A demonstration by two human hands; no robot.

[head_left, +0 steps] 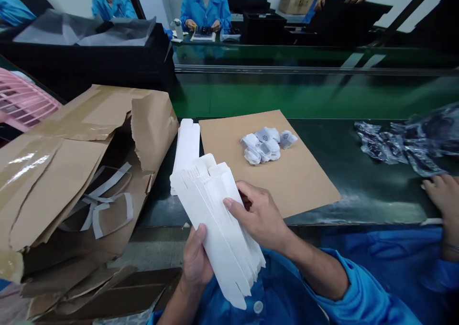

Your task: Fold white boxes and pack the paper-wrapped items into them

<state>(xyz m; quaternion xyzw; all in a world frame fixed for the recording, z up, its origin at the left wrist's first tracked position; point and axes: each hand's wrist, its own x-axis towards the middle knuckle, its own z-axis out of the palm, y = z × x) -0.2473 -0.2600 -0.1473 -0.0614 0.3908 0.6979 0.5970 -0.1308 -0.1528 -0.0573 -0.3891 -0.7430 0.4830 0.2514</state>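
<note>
My left hand [195, 260] grips a thick stack of flat white cardboard box blanks [215, 220] from below, thumb on its top face. My right hand [258, 215] closes on the same stack from the right, thumb on top and fingers curled round its edge. A second pile of white blanks [186, 146] lies on the table just beyond. On a brown cardboard sheet [304, 177] sits a small heap of white pouches [267, 144].
A torn brown paper wrapping [71, 172] with white strips fills the left. Dark plastic bags [405, 143] lie at the right, near another person's hand [442, 196]. A green conveyor belt [304, 95] runs behind. Workers in blue sit across it. A pink basket [21, 102] is at far left.
</note>
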